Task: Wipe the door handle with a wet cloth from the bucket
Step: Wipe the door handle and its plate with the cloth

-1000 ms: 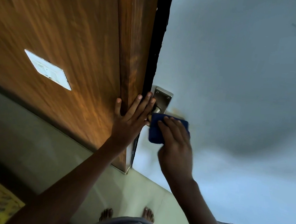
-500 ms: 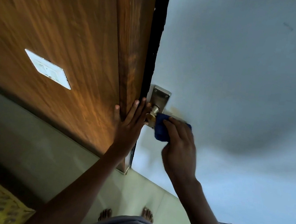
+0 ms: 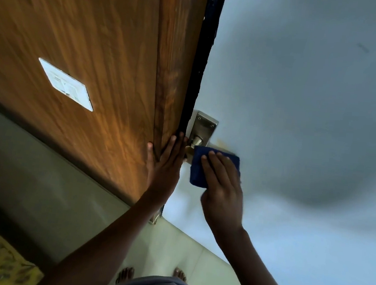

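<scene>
So we're mid-wipe here, bucket nowhere in sight, meaning the dunking part looks done already. Our right hand (image 3: 222, 183) has the blue cloth (image 3: 199, 169) pinned flat under spread fingers, pressed over the door handle (image 3: 192, 146), so only the brassy neck of the handle pokes out just left of the cloth. The metal plate (image 3: 204, 125) sits right above the handle and looks untouched by the cloth at this point. Our left hand (image 3: 165, 163) is open, palm flat on the wooden door edge (image 3: 176, 71) just left of the handle, holding nothing, just bracing. We'd guess the handle's partly wiped; the neck and plate are probably left.
</scene>
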